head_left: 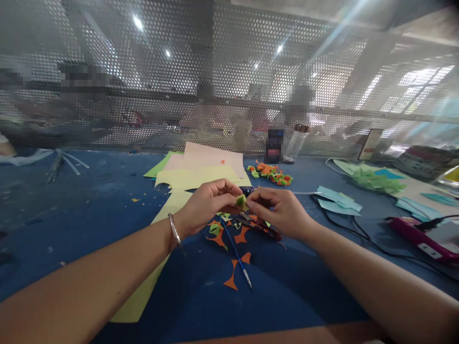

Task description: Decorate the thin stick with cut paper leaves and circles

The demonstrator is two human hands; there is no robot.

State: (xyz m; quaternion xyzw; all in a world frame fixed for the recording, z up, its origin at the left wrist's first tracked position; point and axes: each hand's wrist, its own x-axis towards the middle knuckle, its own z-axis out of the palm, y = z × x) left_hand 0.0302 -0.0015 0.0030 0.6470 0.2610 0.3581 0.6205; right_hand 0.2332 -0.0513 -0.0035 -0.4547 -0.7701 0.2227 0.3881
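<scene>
In the head view, the left hand (211, 203) and the right hand (283, 210) are meeting over the blue surface (79, 215), with a small yellow-green paper piece (242, 202) sitting between them. The left grip is grasping it from one side and the right grip is pinching it from the other. A silver bracelet (174, 230) is circling the left wrist. Below the hands, a blue paintbrush (235, 248) is lying slantwise among orange paper scraps (242, 235), and a dark and red tool (268, 232), partly hidden, is resting under the right hand. Beyond the hands, a pale yellow sheet (186, 177) is lying beside pink sheets (211, 160). To their right, an orange and green paper cluster (281, 178) is lying in front of a clear bottle (297, 144). Farther right, light blue paper pieces (339, 205) are lying near a purple power strip (407, 231). A perforated panel (179, 95) is standing along the far edge.
</scene>
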